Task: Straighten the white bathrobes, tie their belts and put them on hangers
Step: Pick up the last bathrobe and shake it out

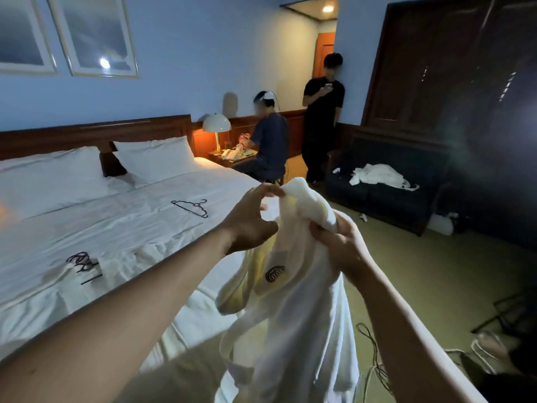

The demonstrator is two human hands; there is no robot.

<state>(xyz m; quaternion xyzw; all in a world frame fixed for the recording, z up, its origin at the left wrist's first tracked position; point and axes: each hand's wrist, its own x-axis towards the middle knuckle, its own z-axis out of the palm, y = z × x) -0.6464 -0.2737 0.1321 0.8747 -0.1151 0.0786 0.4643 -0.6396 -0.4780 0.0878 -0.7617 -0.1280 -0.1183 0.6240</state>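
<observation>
Hotel bedroom: made-up white bed (87,228), headboard (96,132), bedside lamp (216,126).

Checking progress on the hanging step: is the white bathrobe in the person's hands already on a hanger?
No: the white bathrobe hangs from both hands alone, while the thin black wire hanger lies bare on the white bed.

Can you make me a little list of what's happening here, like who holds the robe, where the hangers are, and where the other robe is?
held robe: white bathrobe with a round logo, lifted up beside the bed
left hand: pinches the robe's top edge
right hand: grips the bunched top of the robe
hanger: dark, lying on the bed, empty
more hangers: dark pile nearer on the bed
second bathrobe: crumpled on the dark sofa
belt: cannot tell
</observation>
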